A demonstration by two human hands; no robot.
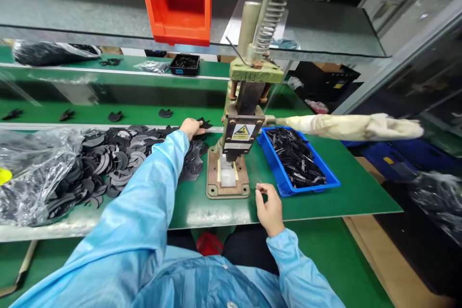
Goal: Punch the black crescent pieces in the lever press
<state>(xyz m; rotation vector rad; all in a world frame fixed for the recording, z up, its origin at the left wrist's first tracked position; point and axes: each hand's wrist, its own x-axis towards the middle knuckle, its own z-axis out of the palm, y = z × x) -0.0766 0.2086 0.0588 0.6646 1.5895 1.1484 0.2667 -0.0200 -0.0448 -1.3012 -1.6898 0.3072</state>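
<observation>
Bench glossy green | grey shelf above | left hand clamped on black part | right hand, fingers slightly apart

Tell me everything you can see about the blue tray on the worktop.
The blue tray is shallow, roughly rectangular and looks like plastic, with raised walls. It sits upright and open-topped on the green worktop, to the right of the press, turned at a slant. Thin black pieces lie heaped inside. The right hand is close to its near left corner, apparently not touching it.
</observation>
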